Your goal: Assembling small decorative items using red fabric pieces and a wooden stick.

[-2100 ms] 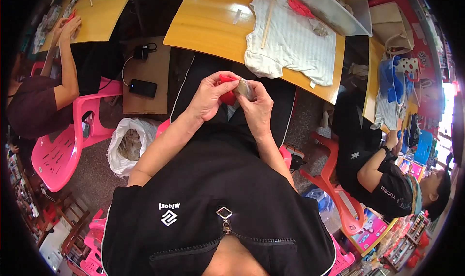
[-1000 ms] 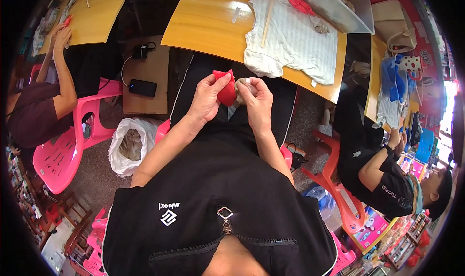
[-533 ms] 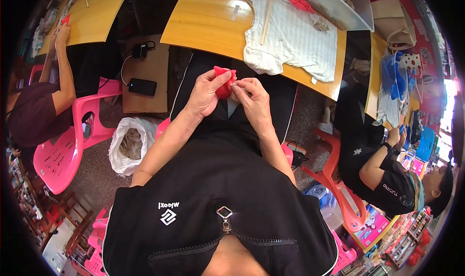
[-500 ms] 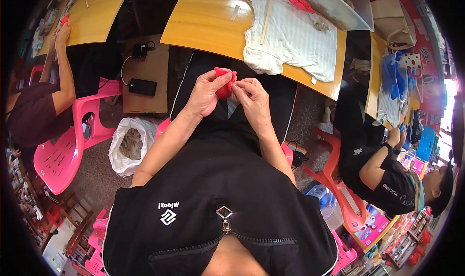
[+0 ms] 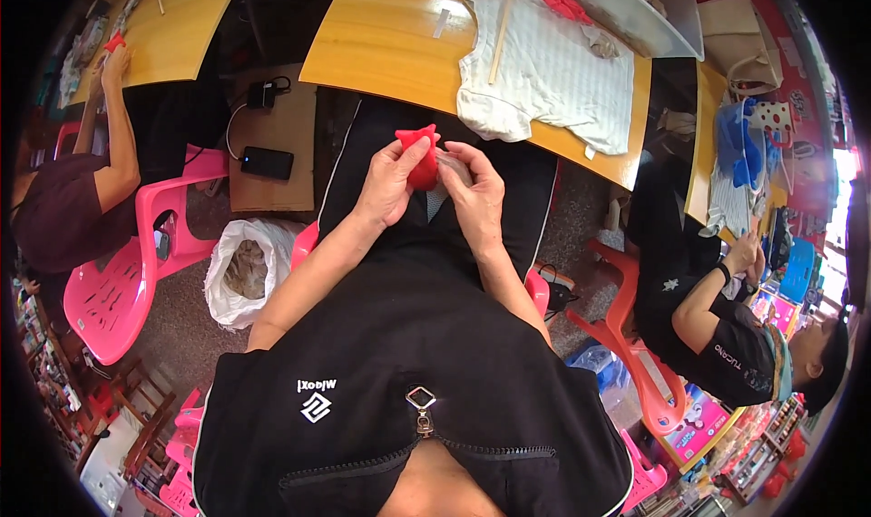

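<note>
Above my lap, in front of the table edge, my left hand (image 5: 388,183) is closed round a small red cloth piece (image 5: 421,161). The thumb presses on its near face, and its upper end sticks out in points above the fingers. Close against its right side is my right hand (image 5: 475,190), with thumb and fingers curled together. Something pale and thin shows at those fingers; its kind is not clear.
A wooden table (image 5: 390,36) bears a white cloth garment (image 5: 544,73), a thin stick (image 5: 500,36), red cloth pieces (image 5: 564,5) and a clear plastic bin (image 5: 626,14). A white sack (image 5: 227,277) stands at left by a pink chair (image 5: 113,290). People sit on both sides.
My right fingers have shifted slightly down the side of the red cloth piece, and a pale bit now shows there. More of the red piece stands up from my left hand.
</note>
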